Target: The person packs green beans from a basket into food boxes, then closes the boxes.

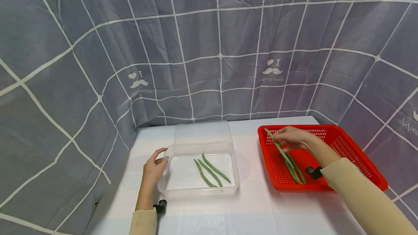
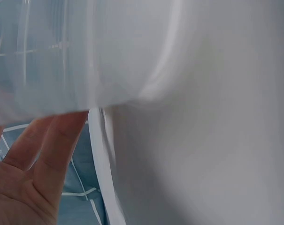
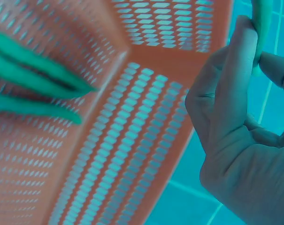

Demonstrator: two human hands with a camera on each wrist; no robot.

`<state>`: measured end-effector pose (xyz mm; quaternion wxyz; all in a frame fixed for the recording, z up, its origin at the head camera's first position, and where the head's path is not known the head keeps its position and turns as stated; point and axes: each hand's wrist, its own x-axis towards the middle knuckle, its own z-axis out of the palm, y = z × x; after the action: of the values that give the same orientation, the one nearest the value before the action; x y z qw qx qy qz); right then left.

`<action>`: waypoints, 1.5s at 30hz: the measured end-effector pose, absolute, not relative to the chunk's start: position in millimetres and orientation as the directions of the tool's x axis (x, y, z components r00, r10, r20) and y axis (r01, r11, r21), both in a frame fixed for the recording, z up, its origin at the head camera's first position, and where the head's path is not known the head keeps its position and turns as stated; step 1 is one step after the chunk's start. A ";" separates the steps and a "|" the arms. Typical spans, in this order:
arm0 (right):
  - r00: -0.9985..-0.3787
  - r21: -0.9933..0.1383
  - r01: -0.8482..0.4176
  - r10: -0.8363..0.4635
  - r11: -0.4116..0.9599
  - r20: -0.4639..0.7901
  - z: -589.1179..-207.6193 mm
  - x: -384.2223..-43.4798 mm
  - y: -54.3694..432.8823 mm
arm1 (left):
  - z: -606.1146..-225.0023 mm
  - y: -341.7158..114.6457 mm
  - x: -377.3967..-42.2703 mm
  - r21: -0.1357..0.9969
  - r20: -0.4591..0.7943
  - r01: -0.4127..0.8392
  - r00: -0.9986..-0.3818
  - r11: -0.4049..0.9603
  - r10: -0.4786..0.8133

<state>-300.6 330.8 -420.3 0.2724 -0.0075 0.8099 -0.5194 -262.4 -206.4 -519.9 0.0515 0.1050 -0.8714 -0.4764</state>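
Over the left part of the red basket (image 1: 352,155), my right hand (image 1: 292,137) pinches a green bean (image 1: 270,135) between thumb and fingers. The right wrist view shows the pinch on the held bean (image 3: 261,23) at the top right. Below it, a few more green beans (image 1: 300,175) lie in the basket. My left hand (image 1: 154,168) is at the left wall of a clear plastic container (image 1: 198,192), fingertips right at its rim. Three green beans (image 1: 209,169) lie inside. In the left wrist view the container wall (image 2: 52,79) hides the left fingertips.
A clear lid-like sheet (image 1: 202,132) lies behind the container on the white table (image 1: 251,206). Grey curtain with white lines (image 1: 202,39) surrounds the table at the back and sides. The basket's raised, perforated walls (image 3: 127,136) stand around the beans.
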 end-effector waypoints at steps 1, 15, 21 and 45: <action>-0.851 -0.848 0.267 -0.300 0.458 -0.431 -418.4 -300.9 327.2 | -520.1 -206.4 -262.4 0.842 -0.011 -0.134 -0.973 0.523 -0.233; -0.844 -0.890 0.239 -0.370 0.388 -0.388 -404.4 -312.9 272.6 | -523.2 -208.2 -262.4 0.844 -0.011 -0.130 -0.974 0.520 -0.226; -0.835 -0.908 0.250 -0.400 0.336 -0.378 -401.9 -319.0 246.0 | -522.3 -207.6 -262.5 0.842 -0.011 -0.136 -0.972 0.523 -0.235; -0.795 -0.910 0.298 -0.454 0.287 -0.403 -412.6 -332.1 161.0 | -520.0 -207.4 -263.2 0.849 -0.026 -0.144 -0.973 0.509 -0.231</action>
<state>-332.1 161.0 -412.6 0.3161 -0.0529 0.7374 -0.5946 -263.2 -207.4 -520.0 0.0453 0.1081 -0.8674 -0.4835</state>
